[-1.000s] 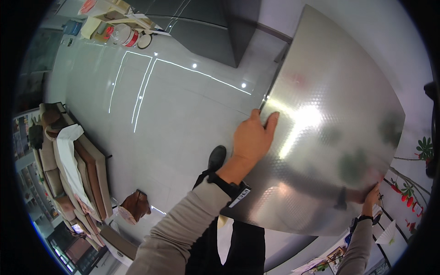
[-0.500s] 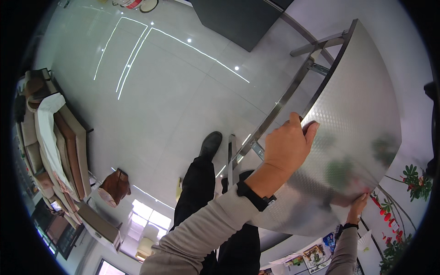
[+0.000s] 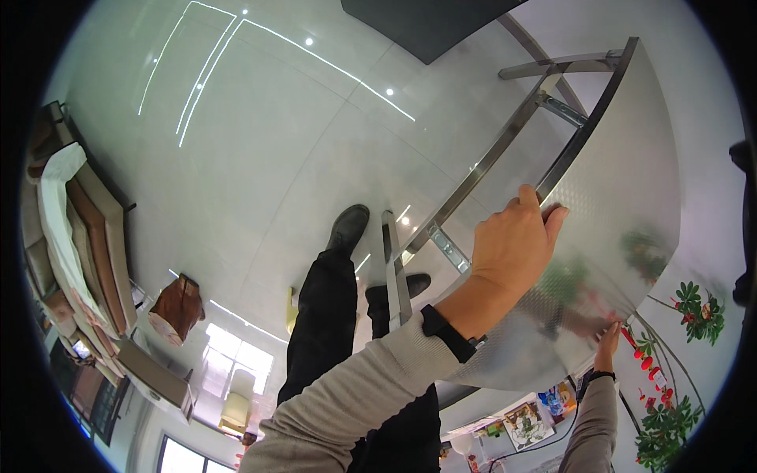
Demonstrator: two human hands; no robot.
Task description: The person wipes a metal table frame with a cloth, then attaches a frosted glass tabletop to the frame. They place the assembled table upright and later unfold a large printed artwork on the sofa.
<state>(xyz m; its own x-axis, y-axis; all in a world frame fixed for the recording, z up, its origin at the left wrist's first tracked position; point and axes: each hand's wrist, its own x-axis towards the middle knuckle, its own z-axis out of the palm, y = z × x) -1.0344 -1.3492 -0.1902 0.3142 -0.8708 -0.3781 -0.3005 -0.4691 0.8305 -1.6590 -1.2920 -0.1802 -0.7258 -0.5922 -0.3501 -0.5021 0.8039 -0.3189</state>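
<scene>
A folding table with a shiny, patterned metal top [image 3: 623, 173] stands tilted up on its steel-tube legs [image 3: 493, 169]. The dark near edge of the top is in the grip of my left hand [image 3: 512, 244], its thumb lying over the metal surface and its other fingers curled under, partly hidden. Lower down, at the right-hand rim of the top, my right hand [image 3: 607, 343] grips the edge; its fingers show only in part. Between the top and the frame runs a metal hinge bracket [image 3: 451, 247], close to my left wrist.
My shoe [image 3: 348, 229] is on the glossy grey floor beside a table leg. A dark panel [image 3: 430, 24] stands beyond. At the left are a sofa [image 3: 87, 236] and a wooden stump [image 3: 177, 309]. A plant with red ornaments [image 3: 670, 394] stands close to my right hand.
The tabletop has tipped up more steeply, widening the gap between its near edge and the frame. Both hands have stayed on it and moved along with it. The whole view has shifted slightly.
</scene>
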